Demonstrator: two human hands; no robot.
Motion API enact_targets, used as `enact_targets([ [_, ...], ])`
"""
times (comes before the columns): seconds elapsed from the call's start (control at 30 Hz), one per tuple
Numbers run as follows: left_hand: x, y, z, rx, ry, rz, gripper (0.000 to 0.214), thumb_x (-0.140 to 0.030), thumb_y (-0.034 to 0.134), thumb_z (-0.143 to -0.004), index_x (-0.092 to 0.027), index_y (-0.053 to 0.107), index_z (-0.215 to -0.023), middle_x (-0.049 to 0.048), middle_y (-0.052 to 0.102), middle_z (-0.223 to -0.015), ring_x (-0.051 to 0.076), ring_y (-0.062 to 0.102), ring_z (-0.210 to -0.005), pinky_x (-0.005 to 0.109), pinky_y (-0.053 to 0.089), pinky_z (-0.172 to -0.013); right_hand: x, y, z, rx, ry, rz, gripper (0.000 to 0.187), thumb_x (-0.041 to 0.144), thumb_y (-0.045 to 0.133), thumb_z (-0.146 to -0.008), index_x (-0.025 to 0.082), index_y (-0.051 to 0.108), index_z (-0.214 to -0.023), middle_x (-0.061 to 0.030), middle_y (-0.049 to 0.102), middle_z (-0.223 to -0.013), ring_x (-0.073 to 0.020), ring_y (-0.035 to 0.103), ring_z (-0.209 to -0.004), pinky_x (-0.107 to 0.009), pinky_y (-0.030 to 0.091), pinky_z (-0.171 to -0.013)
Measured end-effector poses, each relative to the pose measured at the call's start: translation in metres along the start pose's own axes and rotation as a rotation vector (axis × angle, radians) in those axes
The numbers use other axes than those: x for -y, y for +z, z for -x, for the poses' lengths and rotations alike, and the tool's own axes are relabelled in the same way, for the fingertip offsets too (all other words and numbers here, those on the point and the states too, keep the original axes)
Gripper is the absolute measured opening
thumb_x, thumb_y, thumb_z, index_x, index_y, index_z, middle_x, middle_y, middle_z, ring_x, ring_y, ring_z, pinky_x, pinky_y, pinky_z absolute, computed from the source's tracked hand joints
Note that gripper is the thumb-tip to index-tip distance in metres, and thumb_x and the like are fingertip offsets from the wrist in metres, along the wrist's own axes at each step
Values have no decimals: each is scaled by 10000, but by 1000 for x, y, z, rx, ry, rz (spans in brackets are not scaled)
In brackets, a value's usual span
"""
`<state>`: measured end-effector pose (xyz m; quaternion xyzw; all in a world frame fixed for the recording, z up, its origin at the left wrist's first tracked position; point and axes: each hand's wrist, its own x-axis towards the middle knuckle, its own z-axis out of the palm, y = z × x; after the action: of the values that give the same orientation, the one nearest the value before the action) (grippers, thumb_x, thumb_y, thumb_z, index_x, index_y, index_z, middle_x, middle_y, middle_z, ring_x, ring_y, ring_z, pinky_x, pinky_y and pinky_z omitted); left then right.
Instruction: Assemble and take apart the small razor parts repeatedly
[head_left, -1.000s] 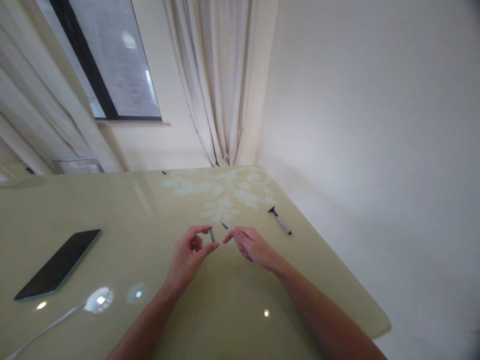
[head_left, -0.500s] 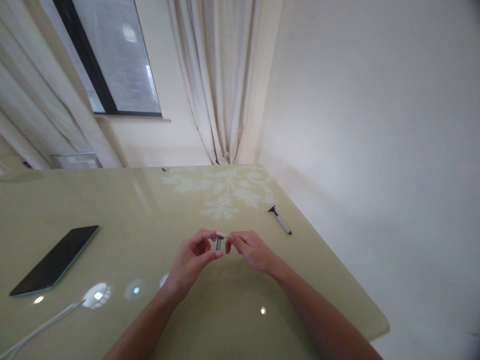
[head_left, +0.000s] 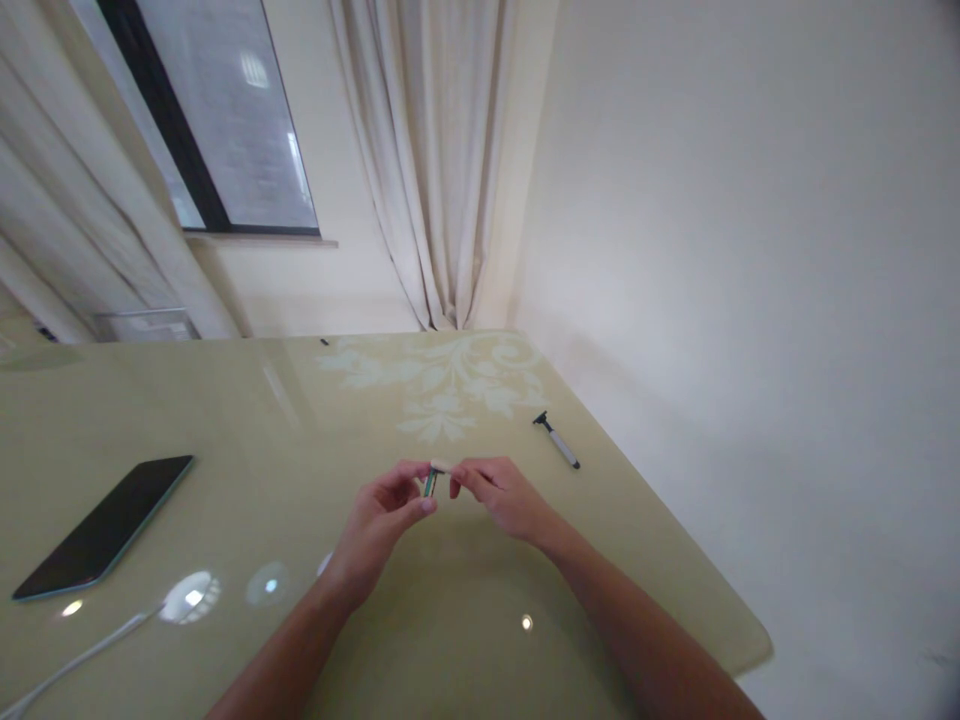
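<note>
Both hands meet above the middle of the glossy green table (head_left: 225,420). My left hand (head_left: 382,520) pinches a small teal razor head (head_left: 430,484) between thumb and forefinger. My right hand (head_left: 499,495) pinches a small pale cap-like piece (head_left: 440,465) right against the top of the teal part. The two pieces touch, and how they join is too small to tell.
A razor handle (head_left: 556,440) with a black end lies near the table's right edge. A dark phone (head_left: 101,525) lies at the left. A white cable (head_left: 75,662) runs along the near left. Curtains, a window and a white wall stand behind.
The hands came together: a second ago the teal piece and the pale piece were apart, now they touch. The hands stay nearly still since half a second ago.
</note>
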<state>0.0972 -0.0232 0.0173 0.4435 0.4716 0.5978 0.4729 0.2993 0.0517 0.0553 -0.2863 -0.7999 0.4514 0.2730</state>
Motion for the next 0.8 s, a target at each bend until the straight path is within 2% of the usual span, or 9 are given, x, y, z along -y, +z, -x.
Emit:
enact_targets([
  [0.07,2,-1,-1,-9,-17,18,376,-363,906,-716,-246,813,-1061,-30,606,-722,143,569,-766,241,443,-732,1,3,0,-96,-32,111,538,552,471,-1064,159,752,-828,27,516,-637,-108,458,-606,-253,304,-628],
  [0.13,3,-2,-2,-41,-31,34,399,-376,903,-722,-247,810,-1087,-33,605,-714,139,559,-750,237,435,-722,3,7,1,-85,-34,142,523,539,474,-1067,163,757,-840,28,521,-631,-105,460,-599,-255,298,-623],
  [0.23,3,-3,-3,-77,-30,73,441,-384,921,-692,-235,810,-1093,-30,616,-708,140,548,-725,244,437,-716,7,12,5,85,9,-11,563,583,441,-1066,164,772,-889,51,412,-575,-97,379,-537,-246,281,-568],
  [0.37,3,-3,-3,-36,-21,114,441,-365,928,-678,-242,813,-1086,-13,654,-762,154,571,-765,260,450,-753,7,8,5,282,85,-268,659,659,378,-1054,145,773,-937,79,292,-531,-97,269,-475,-245,256,-501],
  [0.43,3,-3,-2,-20,-13,95,431,-350,926,-681,-248,815,-1085,-8,662,-798,162,584,-804,264,452,-772,5,5,3,211,78,-206,651,652,401,-1051,142,773,-891,73,305,-535,-97,292,-486,-247,264,-517],
  [0.53,4,-3,-3,-7,-5,48,406,-336,913,-703,-253,813,-1087,-20,631,-776,152,570,-793,255,441,-758,3,3,0,-1,25,23,615,604,423,-1062,151,765,-824,48,390,-571,-105,392,-554,-252,289,-586],
  [0.63,5,-3,-5,-21,-11,16,400,-348,905,-717,-249,812,-1093,-34,605,-738,131,532,-735,241,423,-719,4,6,0,-43,2,128,603,573,403,-1077,158,753,-813,31,476,-607,-114,460,-602,-257,304,-624],
  [0.7,6,-4,-6,-35,-18,16,422,-363,910,-708,-238,811,-1099,-25,625,-754,133,536,-737,242,427,-721,5,8,1,25,16,76,616,586,398,-1074,158,742,-795,35,457,-590,-112,445,-582,-252,304,-607],
  [0.8,7,-5,-6,-36,-18,49,454,-375,912,-702,-229,806,-1118,-22,630,-738,137,543,-731,248,439,-724,4,9,3,237,81,-146,654,636,369,-1064,159,702,-766,63,357,-516,-102,345,-489,-246,288,-540],
])
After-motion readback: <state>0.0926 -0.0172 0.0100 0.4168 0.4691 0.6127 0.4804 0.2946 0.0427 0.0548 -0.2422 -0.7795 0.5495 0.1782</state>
